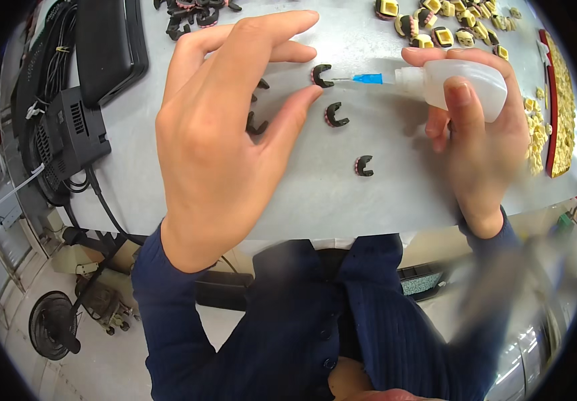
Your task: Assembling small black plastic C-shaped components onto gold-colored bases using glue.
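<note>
My right hand [479, 127] is wrapped round a translucent white squeeze bottle [472, 80], held on its side. A blue needle tip [367, 79] on its nozzle points left, and the thin needle reaches into the opening of a small black C-shaped piece [319, 75] with a pink toothed edge. My left hand [218, 127] is beside that piece with its fingers apart; the thumb tip is close to the piece's lower edge, and I cannot tell if it touches. Nearer to me lie two similar pieces [335, 115] [364, 166]. More are partly hidden behind my left hand.
Several black pieces [198, 15] are heaped at the far edge. Cream-and-black pieces [462, 20] crowd the far right, beside a red-edged tray [559, 107] of cream bits. A black device [78, 127] with cables and a black case [111, 50] are at left.
</note>
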The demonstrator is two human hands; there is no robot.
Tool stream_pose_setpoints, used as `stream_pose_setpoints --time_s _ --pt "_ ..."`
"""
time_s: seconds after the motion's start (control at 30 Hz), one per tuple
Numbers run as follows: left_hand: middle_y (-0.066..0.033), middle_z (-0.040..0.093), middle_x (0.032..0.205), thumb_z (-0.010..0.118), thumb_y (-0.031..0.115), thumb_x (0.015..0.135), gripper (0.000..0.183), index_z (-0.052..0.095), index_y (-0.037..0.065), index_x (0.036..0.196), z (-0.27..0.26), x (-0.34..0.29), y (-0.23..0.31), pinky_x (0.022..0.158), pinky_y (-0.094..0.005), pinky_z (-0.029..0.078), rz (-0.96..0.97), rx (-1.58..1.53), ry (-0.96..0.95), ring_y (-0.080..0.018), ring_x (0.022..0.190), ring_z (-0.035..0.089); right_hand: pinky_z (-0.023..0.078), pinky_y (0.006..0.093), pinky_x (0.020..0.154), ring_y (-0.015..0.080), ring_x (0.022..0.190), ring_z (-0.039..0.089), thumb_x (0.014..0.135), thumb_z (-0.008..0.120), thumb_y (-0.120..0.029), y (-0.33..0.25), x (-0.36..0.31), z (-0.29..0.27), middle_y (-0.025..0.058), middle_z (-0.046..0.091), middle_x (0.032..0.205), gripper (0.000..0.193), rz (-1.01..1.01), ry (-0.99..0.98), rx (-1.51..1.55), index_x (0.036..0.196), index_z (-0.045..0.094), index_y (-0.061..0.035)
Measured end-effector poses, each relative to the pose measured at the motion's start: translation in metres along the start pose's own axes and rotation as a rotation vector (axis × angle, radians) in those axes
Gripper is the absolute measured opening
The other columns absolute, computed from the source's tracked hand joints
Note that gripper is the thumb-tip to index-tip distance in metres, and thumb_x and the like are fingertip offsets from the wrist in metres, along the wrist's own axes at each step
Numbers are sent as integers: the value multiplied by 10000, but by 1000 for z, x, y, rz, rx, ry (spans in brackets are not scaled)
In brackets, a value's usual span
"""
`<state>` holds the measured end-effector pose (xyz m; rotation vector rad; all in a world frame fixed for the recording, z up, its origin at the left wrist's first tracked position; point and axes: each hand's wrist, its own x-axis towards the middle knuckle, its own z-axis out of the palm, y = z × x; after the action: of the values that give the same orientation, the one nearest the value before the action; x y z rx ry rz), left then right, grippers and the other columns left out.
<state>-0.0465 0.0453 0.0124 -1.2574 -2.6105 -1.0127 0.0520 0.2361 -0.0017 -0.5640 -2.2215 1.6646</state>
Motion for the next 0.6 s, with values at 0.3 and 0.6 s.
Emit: stream_pose_setpoints --time_s 0.3,0.6 --pt "-6 722 960 762 16 720 477 629 116 1166 6 0 -4 806 -295 475 72 21 45 -159 934 598 412 182 452 71 521 489 959 565 -222 -2 -1 2 167 693 1042 256 -48 -52 -32 1072 512 1" --pt "-13 726 934 750 -12 714 478 630 100 1162 -2 6 13 845 -296 472 92 158 -62 -160 930 603 417 184 456 74 537 502 959 568 -193 -2 -1 2 160 693 1037 240 -38 -51 -3 1089 508 -1"
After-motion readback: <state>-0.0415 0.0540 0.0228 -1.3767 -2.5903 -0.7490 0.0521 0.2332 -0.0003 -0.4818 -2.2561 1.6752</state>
